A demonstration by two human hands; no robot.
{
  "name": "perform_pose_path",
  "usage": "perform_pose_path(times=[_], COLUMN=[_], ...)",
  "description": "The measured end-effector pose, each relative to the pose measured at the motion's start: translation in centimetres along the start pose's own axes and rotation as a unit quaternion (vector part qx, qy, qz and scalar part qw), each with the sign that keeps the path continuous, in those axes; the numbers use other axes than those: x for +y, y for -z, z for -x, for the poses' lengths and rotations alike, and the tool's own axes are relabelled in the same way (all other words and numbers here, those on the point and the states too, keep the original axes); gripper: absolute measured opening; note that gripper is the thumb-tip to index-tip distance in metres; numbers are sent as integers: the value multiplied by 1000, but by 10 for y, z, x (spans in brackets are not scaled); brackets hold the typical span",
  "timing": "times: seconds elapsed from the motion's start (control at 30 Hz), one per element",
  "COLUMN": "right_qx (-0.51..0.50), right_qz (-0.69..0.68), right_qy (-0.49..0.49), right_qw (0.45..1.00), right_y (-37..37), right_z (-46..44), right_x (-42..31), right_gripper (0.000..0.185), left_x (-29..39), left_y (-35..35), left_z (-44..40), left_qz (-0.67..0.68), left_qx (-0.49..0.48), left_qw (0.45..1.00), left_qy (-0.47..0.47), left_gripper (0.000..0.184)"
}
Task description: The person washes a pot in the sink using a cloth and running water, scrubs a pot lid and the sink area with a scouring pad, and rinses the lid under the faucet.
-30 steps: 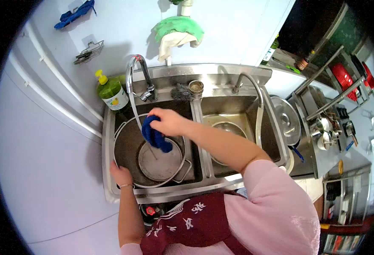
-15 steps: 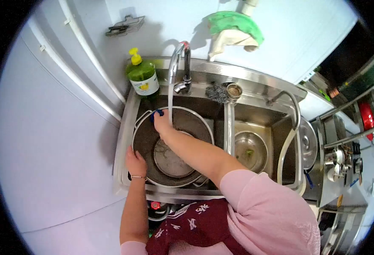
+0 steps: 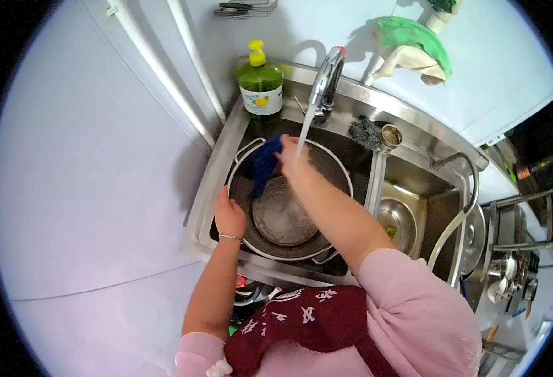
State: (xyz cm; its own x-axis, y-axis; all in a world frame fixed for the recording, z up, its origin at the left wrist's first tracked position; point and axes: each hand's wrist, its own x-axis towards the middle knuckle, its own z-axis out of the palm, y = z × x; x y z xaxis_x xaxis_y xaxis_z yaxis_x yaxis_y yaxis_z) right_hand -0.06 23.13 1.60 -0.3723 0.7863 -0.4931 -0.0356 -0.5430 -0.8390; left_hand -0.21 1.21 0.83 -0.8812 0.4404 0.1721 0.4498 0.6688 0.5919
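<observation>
A large round metal pot [image 3: 333, 217] with side handles stands in the left sink basin, its inside wet. My right hand [image 3: 291, 157] is closed on a dark blue cloth [image 3: 266, 164], which hangs down inside the pot near its far left wall. On the near left side, my left hand [image 3: 229, 215] grips the pot's rim, fingers over the edge. Water runs from the chrome faucet [image 3: 329, 75] and falls by my right hand, which partly hides where it lands.
A green soap bottle [image 3: 261, 88] with a yellow pump stands at the back left corner. A grey scourer [image 3: 366, 132] and a small strainer [image 3: 390, 136] lie behind the divider. The right basin holds a metal bowl [image 3: 397, 220]; a hose [image 3: 447, 242] crosses its right edge.
The view has shifted, so the sink sits farther right. The blue cloth, bunched in my right hand before, now hangs spread out against the pot's inside. My left hand stays at the rim.
</observation>
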Motion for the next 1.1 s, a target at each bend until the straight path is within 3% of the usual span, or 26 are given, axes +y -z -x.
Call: perform_pose_path(times=[0.03,0.2,0.23,0.3,0.37,0.43,0.47,0.5,0.53,0.57,0.63,0.67,0.7,0.77,0.83,0.9,0.97,1.07,1.1], right_qx=[-15,66,-44,11,-66,-125,-188,-248,-253,-252,-336,-363,-362,-489,-590,-662,-647,-669,-671], right_qz=[-102,-212,-200,-116,125,255,201,145,233,237,273,266,268,405,461,513,657,629,600], right_qy=[9,-7,-6,9,88,179,101,20,71,63,9,-51,-54,30,138,100,113,67,75], right_qw=[995,975,979,993,986,942,956,958,936,936,901,891,891,772,648,538,371,390,428], right_y=[16,31,26,-14,-37,-42,-41,-38,-31,-19,10,25,42,78,107,131,131,142,138], right_z=[-9,17,9,19,26,69,83,92,99,106,130,131,137,150,142,131,133,122,124], right_x=[0,-13,-8,5,40,53,55,63,71,79,72,74,69,52,39,12,-38,-33,-24], right_gripper=[22,20,19,19,23,28,29,30,29,29,27,23,23,25,24,25,26,25,24], left_x=[-2,0,1,1,-4,-16,-18,-16,-14,-14,-3,-8,-8,-4,-3,-2,4,11,12], left_y=[0,1,2,5,6,-3,-6,-7,-9,-10,1,-2,-3,-4,-3,-1,4,9,10], left_z=[-1,-2,-3,-4,-3,-3,-4,-4,-2,0,-1,-3,-5,-8,-9,-8,-6,-6,-6], left_qz=[0,83,104,129,151,136,138,236,332,331,514,537,537,307,263,171,161,162,170], left_qx=[4,22,26,3,-24,-42,-40,-24,-10,-12,-49,-63,-64,-56,-44,-17,-14,-10,-9], left_qw=[1000,996,994,991,987,988,987,966,932,931,815,796,795,938,955,981,982,980,977], left_qy=[3,7,18,29,41,65,68,105,143,151,263,272,275,151,132,95,99,115,126], left_gripper=[36,34,34,38,42,49,49,55,61,61,66,54,54,43,41,43,43,42,42])
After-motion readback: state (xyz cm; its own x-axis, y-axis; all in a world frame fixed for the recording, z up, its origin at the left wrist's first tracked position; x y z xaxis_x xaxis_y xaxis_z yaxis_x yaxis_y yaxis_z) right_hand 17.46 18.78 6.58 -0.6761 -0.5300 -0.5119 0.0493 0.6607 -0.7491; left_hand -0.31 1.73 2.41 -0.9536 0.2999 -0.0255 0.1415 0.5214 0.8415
